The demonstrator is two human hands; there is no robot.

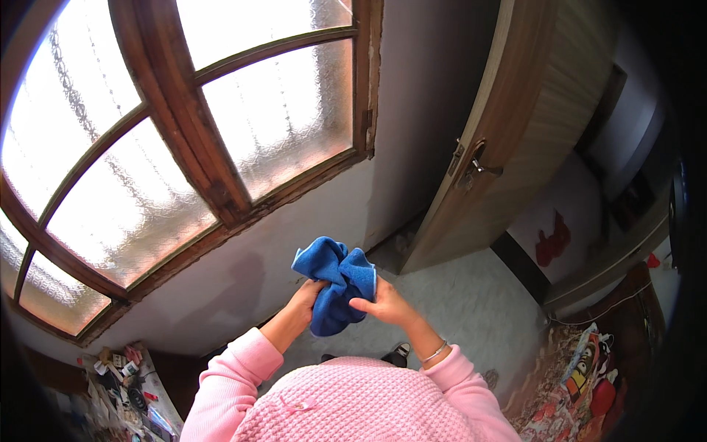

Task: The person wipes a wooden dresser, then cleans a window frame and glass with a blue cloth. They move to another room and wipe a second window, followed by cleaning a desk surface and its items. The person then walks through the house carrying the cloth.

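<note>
A blue cloth with a pale stitched edge is bunched up in front of me, held between both hands. My left hand grips its left side, and the fingers are partly hidden by the folds. On the right side, my right hand holds the cloth with the thumb lying across its front. The right fingers are mostly hidden behind the fabric. The upper part of the cloth flares into loose folds, while its lower end hangs down above the floor.
A wooden-framed window with textured glass fills the upper left. To the right, a wooden door with a metal handle stands ajar. A cluttered table is at lower left; a patterned cover bearing several items lies at lower right.
</note>
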